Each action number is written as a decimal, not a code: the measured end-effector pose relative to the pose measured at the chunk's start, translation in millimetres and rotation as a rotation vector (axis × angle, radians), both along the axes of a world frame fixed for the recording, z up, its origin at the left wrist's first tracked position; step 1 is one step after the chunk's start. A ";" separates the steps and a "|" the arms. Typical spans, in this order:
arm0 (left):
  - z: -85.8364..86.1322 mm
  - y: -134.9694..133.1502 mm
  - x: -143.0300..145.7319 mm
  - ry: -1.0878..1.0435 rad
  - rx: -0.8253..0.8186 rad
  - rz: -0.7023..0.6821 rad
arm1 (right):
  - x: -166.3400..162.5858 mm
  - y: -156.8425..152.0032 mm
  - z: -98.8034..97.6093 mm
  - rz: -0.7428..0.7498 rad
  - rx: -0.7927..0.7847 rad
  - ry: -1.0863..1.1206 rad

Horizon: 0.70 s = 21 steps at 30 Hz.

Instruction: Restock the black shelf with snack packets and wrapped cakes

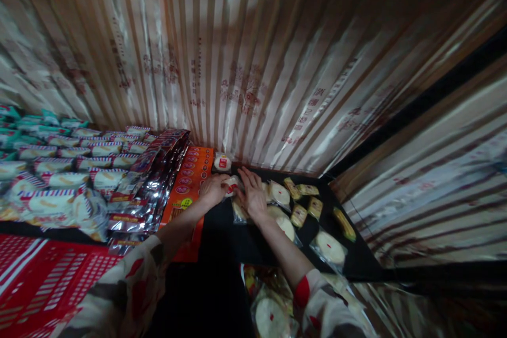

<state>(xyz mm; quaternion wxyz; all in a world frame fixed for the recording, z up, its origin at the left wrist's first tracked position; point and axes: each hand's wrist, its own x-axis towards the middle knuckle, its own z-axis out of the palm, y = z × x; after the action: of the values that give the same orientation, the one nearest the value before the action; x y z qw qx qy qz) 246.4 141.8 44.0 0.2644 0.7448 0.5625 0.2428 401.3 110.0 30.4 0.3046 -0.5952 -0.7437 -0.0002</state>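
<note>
My left hand (214, 190) is closed on the left side of a small round wrapped pastry (231, 187) with a red label. My right hand (252, 194) lies close on the pastry's other side, fingers stretched forward; whether its thumb touches the pastry I cannot tell. Just behind, a similar red-labelled round pastry (222, 162) sits on the black shelf (222, 229). Partly hidden under my right hand is another clear-wrapped pale item (239, 213). To the right lie flat round pastries in clear bags, one of them (279, 193) with a red dot.
Left of my hands lies an orange printed box or sheet (193, 169), beside a stack of dark shiny packets (158, 185) and rows of striped bread packs (53, 200). A red basket (51, 285) stands at lower left. Small yellow packs (315, 207) lie right. A pleated curtain (245, 37) hangs behind.
</note>
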 end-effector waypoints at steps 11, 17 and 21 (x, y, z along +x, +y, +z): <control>22.1 -4.0 -3.6 0.098 0.499 -0.064 | -13.2 18.1 -1.5 0.001 -0.195 0.397; -5.8 -17.3 -3.6 0.044 0.533 0.066 | -21.1 40.6 -23.4 -0.144 -0.414 1.142; -24.9 -20.2 0.2 0.101 0.416 0.033 | -29.7 52.0 -31.1 -0.232 -0.430 1.259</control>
<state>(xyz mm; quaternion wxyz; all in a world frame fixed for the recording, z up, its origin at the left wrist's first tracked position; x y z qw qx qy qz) 246.6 121.6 19.1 0.0728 0.7853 0.5248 0.3202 371.7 162.0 -0.7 0.5525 -0.6053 -0.3392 0.4619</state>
